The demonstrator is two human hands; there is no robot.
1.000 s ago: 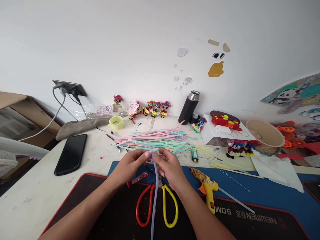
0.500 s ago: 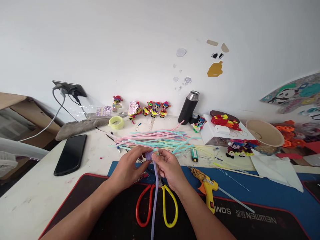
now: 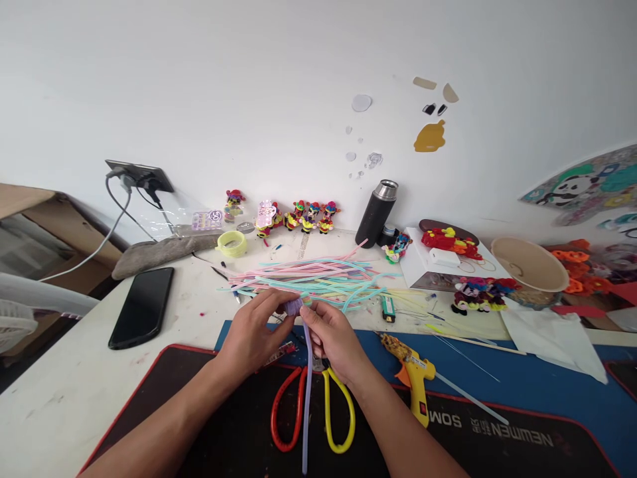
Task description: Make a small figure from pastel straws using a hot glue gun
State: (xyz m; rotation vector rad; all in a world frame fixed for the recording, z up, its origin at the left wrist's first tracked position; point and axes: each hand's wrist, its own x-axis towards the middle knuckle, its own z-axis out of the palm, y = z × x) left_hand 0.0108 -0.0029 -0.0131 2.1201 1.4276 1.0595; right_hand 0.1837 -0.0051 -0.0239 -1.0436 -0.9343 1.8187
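Between my two hands is a small coiled piece of purple pipe cleaner (image 3: 293, 307), its long tail hanging straight down over the mat. My left hand (image 3: 256, 332) pinches the coil from the left with thumb and fingertips. On the other side, my right hand (image 3: 332, 332) has its thumb and fingers closed on the coil's right end, where a bit of pale green and pink shows. Below the hands lie scissors (image 3: 339, 411) with one red and one yellow handle; their blades are mostly hidden. A pile of pastel pipe cleaners (image 3: 318, 275) lies just beyond.
A yellow glue gun (image 3: 418, 378) rests on the black mat (image 3: 223, 425) at right. A phone (image 3: 142, 309) lies at left. Behind stand a dark thermos (image 3: 375, 216), a roll of yellow tape (image 3: 232, 244) and several small pipe-cleaner dolls (image 3: 312, 218).
The coil has turned slightly between my fingers and moved a little left. Its hanging tail has shifted, with the lower end now showing above the frame's bottom edge.
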